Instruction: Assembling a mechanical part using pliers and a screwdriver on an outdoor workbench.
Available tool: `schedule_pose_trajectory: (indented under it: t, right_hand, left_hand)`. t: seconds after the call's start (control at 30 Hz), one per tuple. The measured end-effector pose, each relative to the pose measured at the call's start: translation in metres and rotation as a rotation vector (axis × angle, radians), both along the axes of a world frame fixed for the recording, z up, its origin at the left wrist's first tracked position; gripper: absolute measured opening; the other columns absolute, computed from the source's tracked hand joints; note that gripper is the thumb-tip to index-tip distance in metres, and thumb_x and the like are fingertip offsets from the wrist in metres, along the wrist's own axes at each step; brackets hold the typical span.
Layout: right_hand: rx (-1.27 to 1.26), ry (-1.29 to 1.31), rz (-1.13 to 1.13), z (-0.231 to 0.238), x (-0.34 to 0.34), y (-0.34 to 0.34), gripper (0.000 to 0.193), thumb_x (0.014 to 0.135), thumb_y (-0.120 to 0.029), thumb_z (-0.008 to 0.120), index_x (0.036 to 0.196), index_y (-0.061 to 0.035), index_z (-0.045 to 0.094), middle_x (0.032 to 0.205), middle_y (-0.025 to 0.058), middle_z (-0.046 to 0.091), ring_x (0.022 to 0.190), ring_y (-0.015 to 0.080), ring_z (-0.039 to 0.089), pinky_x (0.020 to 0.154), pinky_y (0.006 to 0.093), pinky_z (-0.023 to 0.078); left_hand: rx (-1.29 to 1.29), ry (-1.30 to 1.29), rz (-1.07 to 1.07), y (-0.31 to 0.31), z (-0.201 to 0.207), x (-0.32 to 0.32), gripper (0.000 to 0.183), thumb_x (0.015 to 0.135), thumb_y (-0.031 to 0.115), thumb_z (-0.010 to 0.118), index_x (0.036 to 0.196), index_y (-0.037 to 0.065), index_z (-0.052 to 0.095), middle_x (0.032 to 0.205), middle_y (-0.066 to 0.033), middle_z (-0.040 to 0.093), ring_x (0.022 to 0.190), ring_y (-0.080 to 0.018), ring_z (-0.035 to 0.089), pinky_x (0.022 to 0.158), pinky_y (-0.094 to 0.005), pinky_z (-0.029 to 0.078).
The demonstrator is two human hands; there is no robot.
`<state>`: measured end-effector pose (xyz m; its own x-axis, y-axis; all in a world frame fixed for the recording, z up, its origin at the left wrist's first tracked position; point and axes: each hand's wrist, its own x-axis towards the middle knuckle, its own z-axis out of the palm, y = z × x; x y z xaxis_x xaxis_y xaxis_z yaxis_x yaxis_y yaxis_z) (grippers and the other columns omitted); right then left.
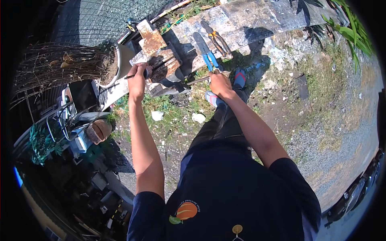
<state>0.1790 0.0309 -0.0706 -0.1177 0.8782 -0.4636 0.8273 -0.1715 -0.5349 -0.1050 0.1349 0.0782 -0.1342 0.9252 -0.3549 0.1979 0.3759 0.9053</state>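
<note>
A rusty bench vise point(153, 42) stands on the long worn workbench point(257, 16). Beside its left side is my left hand point(137, 78), its fingers closed round a thin dark rod point(161, 63) that runs across the vise; the exact grip is partly hidden. My right hand point(220, 83) is closed on the end of the vise's metal handle bar point(199, 80), to the right of the jaws. Just above that hand, blue-handled pliers point(209, 58) lie on the bench. Pliers with orange and black handles point(217, 39) rest farther back, to their right.
A pale pot point(119, 66) full of dry twigs point(68, 64) stands left of the vise. Wire mesh point(108, 20) rises behind the bench. At the lower left are a woven basket point(99, 131) and assorted clutter. Green leaves point(352, 34) overhang the far right; grass and gravel cover the ground.
</note>
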Motion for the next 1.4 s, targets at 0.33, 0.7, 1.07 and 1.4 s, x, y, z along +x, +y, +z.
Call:
schedule_pose_trajectory:
  t: [0.33,0.7,1.07,1.4]
  right_hand:
    - [0.081,-0.037,-0.033,-0.028,-0.001,-0.006,0.031,0.087,-0.004,0.059,0.117,-0.0014,0.061,0.108,0.0265,0.068,0.081,0.0451,0.073,0.067,0.0551,0.059]
    - [-0.047,-0.301,0.280,-0.122,-0.004,-0.009,0.045,0.092,-0.021,0.069,0.133,-0.0093,0.057,0.116,0.0106,0.067,0.095,0.0260,0.069,0.088,0.0378,0.055]
    - [-0.055,0.175,-0.091,-0.078,-0.002,-0.009,0.036,0.091,-0.019,0.060,0.125,-0.0055,0.061,0.099,0.0107,0.071,0.090,0.0306,0.069,0.084,0.0417,0.056]
    - [-0.252,0.521,-0.070,-0.050,0.030,0.017,0.032,0.083,0.002,0.054,0.113,0.0001,0.067,0.097,0.0236,0.075,0.089,0.0420,0.074,0.079,0.0510,0.060]
  left_hand:
    - [-0.030,0.011,-0.025,0.000,0.010,0.010,0.023,0.104,0.016,0.054,0.103,-0.002,0.069,0.092,-0.0086,0.071,0.080,-0.0137,0.059,0.080,-0.0249,0.047]
    - [-0.035,0.001,-0.037,0.000,0.011,0.007,0.023,0.104,0.016,0.054,0.104,-0.001,0.069,0.093,-0.0081,0.072,0.080,-0.0131,0.060,0.080,-0.0252,0.048]
    - [-0.033,0.076,-0.053,0.000,0.019,0.016,0.023,0.104,0.017,0.054,0.105,0.000,0.068,0.093,-0.0100,0.073,0.079,-0.0131,0.060,0.080,-0.0247,0.047]
    - [-0.017,0.014,0.021,-0.008,0.005,0.004,0.018,0.104,0.015,0.057,0.105,0.001,0.068,0.091,-0.0077,0.071,0.079,-0.0124,0.059,0.078,-0.0242,0.046]
